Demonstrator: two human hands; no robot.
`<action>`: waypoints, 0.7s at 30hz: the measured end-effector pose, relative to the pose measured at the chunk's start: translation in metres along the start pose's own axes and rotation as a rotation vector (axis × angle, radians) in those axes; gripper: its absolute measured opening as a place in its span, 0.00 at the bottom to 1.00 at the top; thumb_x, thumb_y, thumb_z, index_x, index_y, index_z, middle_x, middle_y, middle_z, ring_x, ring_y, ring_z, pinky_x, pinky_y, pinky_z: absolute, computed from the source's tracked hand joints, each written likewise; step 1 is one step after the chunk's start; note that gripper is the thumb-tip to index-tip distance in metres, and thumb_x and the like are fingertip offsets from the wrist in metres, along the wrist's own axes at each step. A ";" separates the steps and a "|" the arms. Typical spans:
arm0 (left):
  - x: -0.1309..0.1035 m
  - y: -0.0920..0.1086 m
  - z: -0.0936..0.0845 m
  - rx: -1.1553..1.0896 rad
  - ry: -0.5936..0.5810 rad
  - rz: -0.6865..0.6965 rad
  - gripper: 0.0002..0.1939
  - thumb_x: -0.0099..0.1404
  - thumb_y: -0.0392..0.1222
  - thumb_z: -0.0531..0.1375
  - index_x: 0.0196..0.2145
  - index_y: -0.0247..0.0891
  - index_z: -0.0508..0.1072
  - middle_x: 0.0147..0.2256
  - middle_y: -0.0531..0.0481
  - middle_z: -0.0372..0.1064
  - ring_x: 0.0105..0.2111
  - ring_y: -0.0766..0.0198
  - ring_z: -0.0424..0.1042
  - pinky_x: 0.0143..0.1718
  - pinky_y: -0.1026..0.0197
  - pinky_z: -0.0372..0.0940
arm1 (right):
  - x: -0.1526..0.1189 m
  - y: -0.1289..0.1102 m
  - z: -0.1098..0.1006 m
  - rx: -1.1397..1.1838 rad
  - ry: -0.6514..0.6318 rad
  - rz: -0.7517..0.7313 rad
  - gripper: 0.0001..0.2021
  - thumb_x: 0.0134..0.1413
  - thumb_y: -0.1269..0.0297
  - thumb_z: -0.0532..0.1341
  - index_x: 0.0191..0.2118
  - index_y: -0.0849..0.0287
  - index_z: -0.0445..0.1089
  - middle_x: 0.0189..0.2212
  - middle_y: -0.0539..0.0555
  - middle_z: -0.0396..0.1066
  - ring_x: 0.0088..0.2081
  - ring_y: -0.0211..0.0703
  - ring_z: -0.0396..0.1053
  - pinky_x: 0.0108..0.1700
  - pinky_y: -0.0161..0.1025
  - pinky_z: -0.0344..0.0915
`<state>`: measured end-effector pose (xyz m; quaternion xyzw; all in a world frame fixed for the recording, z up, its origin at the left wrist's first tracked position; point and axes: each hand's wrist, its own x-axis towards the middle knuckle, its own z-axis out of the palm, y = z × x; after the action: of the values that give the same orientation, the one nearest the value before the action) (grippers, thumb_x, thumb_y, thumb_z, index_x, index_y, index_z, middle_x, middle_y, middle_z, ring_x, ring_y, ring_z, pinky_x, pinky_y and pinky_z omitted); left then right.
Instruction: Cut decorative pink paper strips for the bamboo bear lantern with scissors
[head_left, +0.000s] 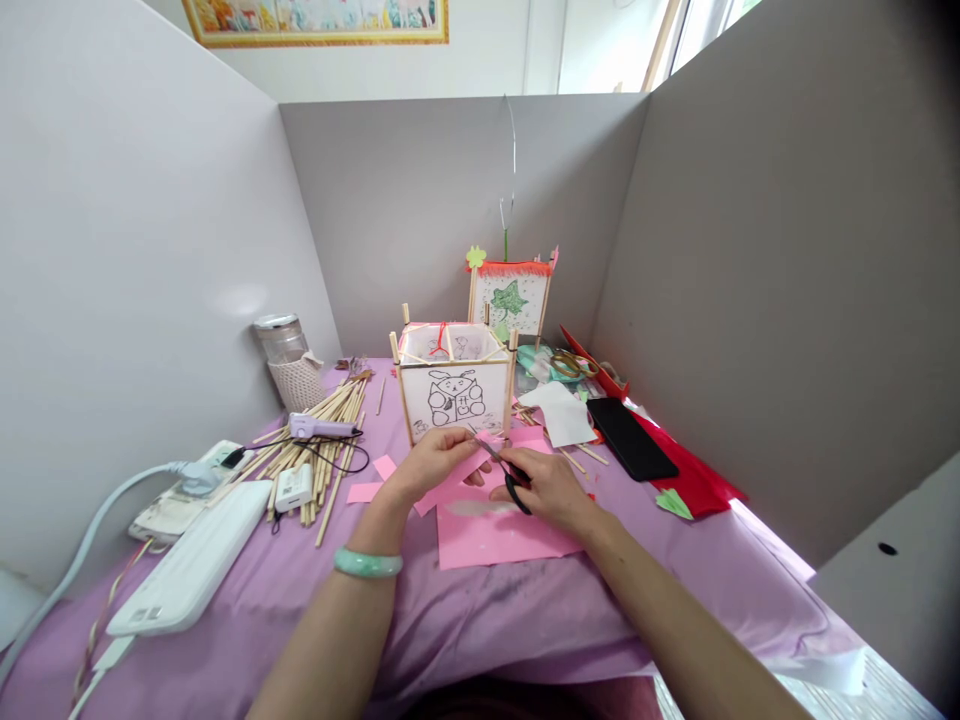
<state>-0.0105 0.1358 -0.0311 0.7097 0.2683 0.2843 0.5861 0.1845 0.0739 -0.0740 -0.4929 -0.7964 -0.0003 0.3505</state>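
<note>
My left hand [435, 462] pinches a strip of pink paper [457, 485] above the table. Closed around the black handles of a pair of scissors [517, 490], my right hand [551, 490] brings the blades against that paper. Below both hands lies a larger pink sheet [480, 545], with smaller pink scraps [365, 492] to its left. Just behind my hands stands a square lantern [455, 395] of wooden sticks and white panels, with a rabbit drawn on its front. Part of the strip is hidden by my fingers.
A bundle of wooden sticks [330, 420], a lilac glue gun [322, 428], a white power strip [191, 560] and a jar [285, 355] are at left. At right lie a black phone [631, 440] and red material [694, 470]. A second lantern [517, 300] stands behind. Grey partitions [465, 200] enclose the table.
</note>
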 end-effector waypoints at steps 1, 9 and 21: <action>0.000 0.000 0.000 -0.005 0.010 0.004 0.15 0.60 0.50 0.57 0.31 0.32 0.70 0.25 0.47 0.72 0.25 0.63 0.72 0.31 0.61 0.67 | 0.000 0.000 0.000 0.004 0.000 0.001 0.22 0.49 0.47 0.61 0.46 0.57 0.68 0.27 0.50 0.69 0.26 0.36 0.64 0.29 0.31 0.54; 0.003 -0.003 -0.003 -0.029 0.115 0.003 0.18 0.59 0.53 0.58 0.32 0.32 0.70 0.29 0.43 0.73 0.25 0.62 0.72 0.30 0.61 0.67 | -0.001 0.001 0.000 -0.003 0.003 -0.004 0.23 0.48 0.48 0.62 0.46 0.59 0.68 0.28 0.51 0.69 0.27 0.37 0.64 0.29 0.32 0.55; 0.002 -0.001 -0.001 -0.002 0.102 0.005 0.16 0.60 0.52 0.57 0.32 0.33 0.70 0.29 0.44 0.73 0.26 0.62 0.72 0.30 0.61 0.67 | -0.001 0.001 0.000 0.012 0.003 -0.015 0.22 0.49 0.48 0.61 0.45 0.58 0.68 0.27 0.50 0.70 0.26 0.36 0.63 0.29 0.32 0.54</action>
<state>-0.0100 0.1383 -0.0318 0.6943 0.2958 0.3219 0.5717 0.1861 0.0735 -0.0752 -0.4848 -0.7995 0.0009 0.3546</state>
